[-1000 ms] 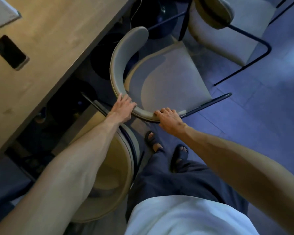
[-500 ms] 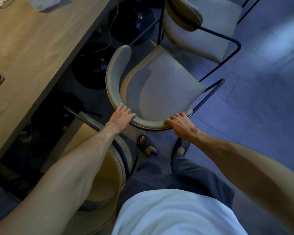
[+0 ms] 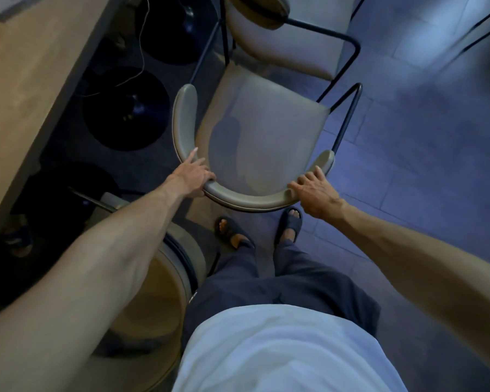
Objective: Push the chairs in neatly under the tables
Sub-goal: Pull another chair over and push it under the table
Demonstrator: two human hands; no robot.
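Observation:
A grey padded chair with a curved backrest and a thin black metal frame stands in front of me, out from the wooden table on my left. My left hand grips the left bend of the backrest, index finger stretched along it. My right hand is curled over the right end of the backrest. The seat faces away from me, turned along the table edge rather than toward it.
A second grey chair stands just beyond. A tan chair sits under my left forearm, partly beneath the table. Round black table bases and a thin cable lie under the table. Tiled floor opens to the right. My sandalled feet are behind the chair.
The chair has turned clockwise, so its backrest now curves squarely toward me. My right hand slid out to the backrest's right end. The view shifted, showing less of the table.

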